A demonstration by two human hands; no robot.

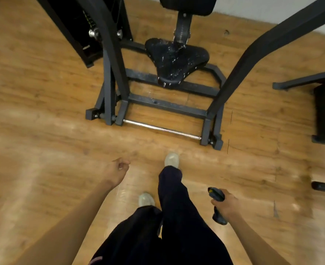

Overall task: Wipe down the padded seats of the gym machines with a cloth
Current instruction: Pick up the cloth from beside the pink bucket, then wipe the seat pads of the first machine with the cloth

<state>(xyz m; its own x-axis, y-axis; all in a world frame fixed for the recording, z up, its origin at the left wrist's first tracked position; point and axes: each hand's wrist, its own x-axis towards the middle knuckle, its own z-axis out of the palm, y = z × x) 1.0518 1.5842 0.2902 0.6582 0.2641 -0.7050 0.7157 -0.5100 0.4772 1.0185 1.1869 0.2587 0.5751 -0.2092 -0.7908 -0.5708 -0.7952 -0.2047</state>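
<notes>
A: Standing on wood-plank floor (43, 111), pale wall strip (272, 8) upper right. Seat?

B: Padded seat (177, 58), black, upper centre of frame, flecked with wet droplets, on dark machine frame (167, 106). Back pad (188, 5) at top edge.

A: Hands?

B: Right hand (227, 204) lower right, wrapped round a dark spray bottle (217, 203). Left hand (117, 169) lower centre-left, fingers curled, holding nothing visible.

A: Cloth?

B: Can't tell.
</notes>
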